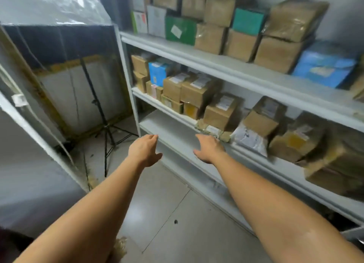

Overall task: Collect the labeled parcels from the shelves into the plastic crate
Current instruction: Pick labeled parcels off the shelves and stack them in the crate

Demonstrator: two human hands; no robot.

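Left hand (144,150) and right hand (209,148) reach toward the shelf (169,125), fingers (202,137) loosely spread, holding nothing, apparently ready to grasp. Boxes (220,113) sit label-up on the right, presumably for identification.

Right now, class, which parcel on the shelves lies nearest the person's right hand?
The flat, tape-wrapped brown parcel at the front edge of the middle shelf, just beyond the right hand; the rest sit farther back or off to the side.
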